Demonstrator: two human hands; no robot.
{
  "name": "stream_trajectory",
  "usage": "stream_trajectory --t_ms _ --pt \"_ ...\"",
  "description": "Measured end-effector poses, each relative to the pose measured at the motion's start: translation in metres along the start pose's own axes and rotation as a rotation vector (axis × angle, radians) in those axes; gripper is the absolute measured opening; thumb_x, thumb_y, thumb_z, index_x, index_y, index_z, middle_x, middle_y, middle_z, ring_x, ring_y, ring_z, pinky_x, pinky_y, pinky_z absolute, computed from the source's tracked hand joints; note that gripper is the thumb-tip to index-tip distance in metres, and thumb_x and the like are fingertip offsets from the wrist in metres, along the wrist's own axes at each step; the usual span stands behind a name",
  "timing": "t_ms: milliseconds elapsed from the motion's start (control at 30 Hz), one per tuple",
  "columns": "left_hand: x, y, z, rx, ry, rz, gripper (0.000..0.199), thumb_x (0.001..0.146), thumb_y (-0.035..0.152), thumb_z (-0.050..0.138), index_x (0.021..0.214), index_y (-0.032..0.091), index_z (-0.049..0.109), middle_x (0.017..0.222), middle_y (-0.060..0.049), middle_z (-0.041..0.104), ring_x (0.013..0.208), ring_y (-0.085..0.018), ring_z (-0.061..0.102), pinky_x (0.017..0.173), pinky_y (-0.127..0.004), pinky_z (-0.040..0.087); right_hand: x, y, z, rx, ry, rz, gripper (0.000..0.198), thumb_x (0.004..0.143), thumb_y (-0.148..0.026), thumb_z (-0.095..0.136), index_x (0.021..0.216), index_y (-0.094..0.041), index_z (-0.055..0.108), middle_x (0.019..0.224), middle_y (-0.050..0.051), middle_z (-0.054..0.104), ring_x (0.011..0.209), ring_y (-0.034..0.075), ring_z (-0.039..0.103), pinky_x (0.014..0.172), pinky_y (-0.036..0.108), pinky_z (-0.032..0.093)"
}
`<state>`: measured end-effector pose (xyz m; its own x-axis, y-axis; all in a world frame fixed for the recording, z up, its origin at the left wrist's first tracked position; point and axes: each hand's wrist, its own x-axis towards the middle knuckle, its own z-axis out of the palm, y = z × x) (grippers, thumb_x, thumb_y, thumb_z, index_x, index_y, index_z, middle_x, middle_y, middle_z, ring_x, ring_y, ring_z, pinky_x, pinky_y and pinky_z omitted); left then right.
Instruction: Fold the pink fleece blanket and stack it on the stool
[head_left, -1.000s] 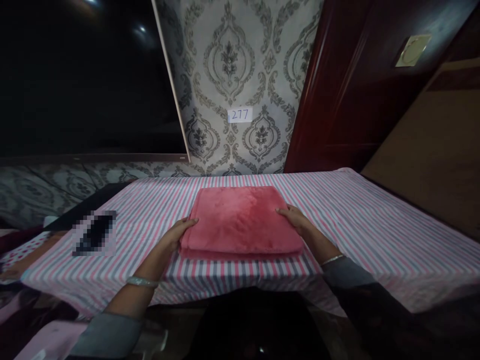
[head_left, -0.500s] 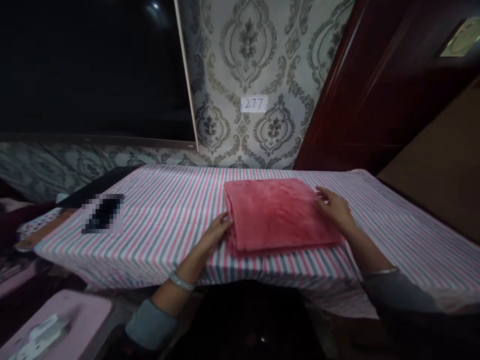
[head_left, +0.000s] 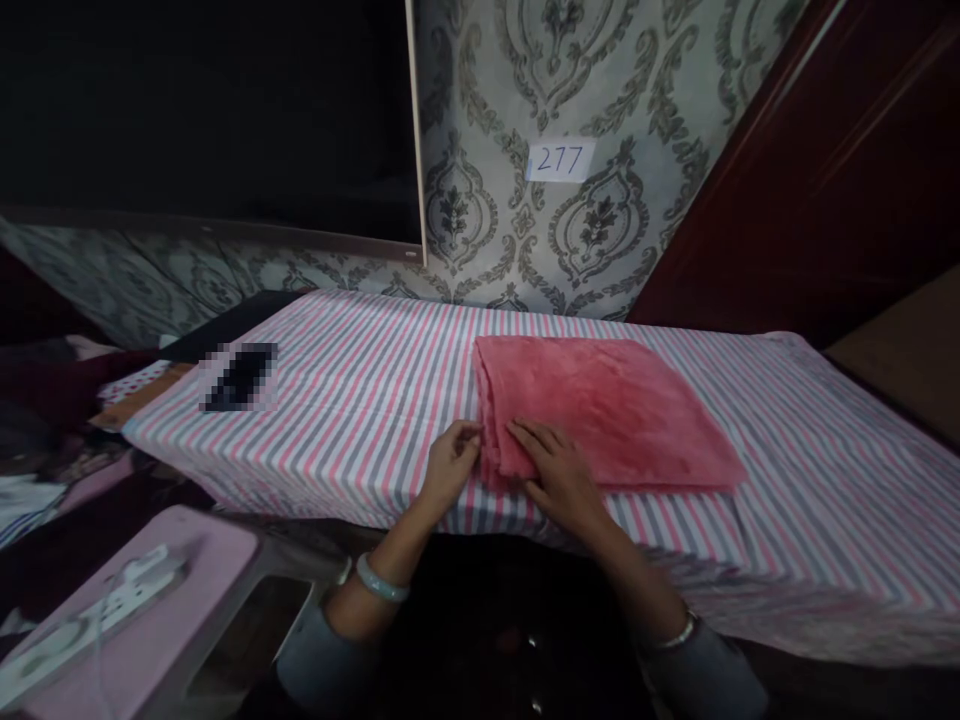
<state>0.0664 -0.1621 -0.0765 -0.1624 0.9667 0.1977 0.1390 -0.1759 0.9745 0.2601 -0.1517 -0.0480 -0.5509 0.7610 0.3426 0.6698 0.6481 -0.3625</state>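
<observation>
A thick, plush pink blanket (head_left: 622, 410), folded into a flat rectangle, lies on the striped cloth in front of me. At its left side, where the folded layers show, my left hand (head_left: 452, 462) has its fingers curled in a pinch at the edge. My right hand (head_left: 561, 475) rests on top near the front left corner, fingers stretched over the pile and thumb towards the front edge. Only a short stretch of blanket separates the two hands. Under my left fingertips the exact grip is partly hidden.
The striped cloth (head_left: 360, 390) covers the table and hangs over its front. A pixelated dark object (head_left: 240, 377) lies at the left. Lower left, a pink stool (head_left: 202, 545) bears a white power strip (head_left: 97, 620). Behind are a large screen (head_left: 210, 120) and a patterned wall (head_left: 457, 150).
My right hand has moved left from the blanket's right side to its front left corner. My left hand stays at the left edge. The view has shifted, and the blanket appears farther right.
</observation>
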Motion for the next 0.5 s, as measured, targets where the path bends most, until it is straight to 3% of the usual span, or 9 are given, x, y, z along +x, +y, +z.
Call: stream_trajectory --t_ms 133,233,500 --pt "0.002 -0.006 0.001 0.032 -0.003 0.026 0.017 0.081 0.03 0.056 0.094 0.021 0.062 0.091 -0.004 0.068 0.084 -0.018 0.063 0.076 -0.029 0.048 0.001 0.008 0.011 0.231 0.166 0.12 0.045 0.088 -0.036 0.051 0.13 -0.021 0.061 0.13 0.01 0.063 0.12 0.029 0.054 0.105 0.046 0.039" --pt "0.002 -0.007 0.001 0.033 -0.012 0.018 0.018 0.079 0.031 0.057 0.093 0.021 0.062 0.089 -0.003 0.067 0.081 -0.017 0.062 0.073 -0.027 0.047 0.002 0.009 0.013 0.428 0.281 0.223 0.041 0.087 -0.047 0.054 0.116 -0.021 0.068 0.117 0.009 0.069 0.11 0.028 0.06 0.1 0.045 0.044" --pt "0.002 -0.003 0.0 -0.007 -0.04 0.009 0.013 0.076 0.025 0.056 0.088 0.02 0.06 0.081 0.0 0.062 0.069 -0.013 0.057 0.063 -0.024 0.044 0.003 0.009 0.014 0.887 0.347 0.478 0.04 0.08 -0.052 0.063 0.102 -0.018 0.071 0.098 0.004 0.073 0.092 0.025 0.066 0.087 0.041 0.052"
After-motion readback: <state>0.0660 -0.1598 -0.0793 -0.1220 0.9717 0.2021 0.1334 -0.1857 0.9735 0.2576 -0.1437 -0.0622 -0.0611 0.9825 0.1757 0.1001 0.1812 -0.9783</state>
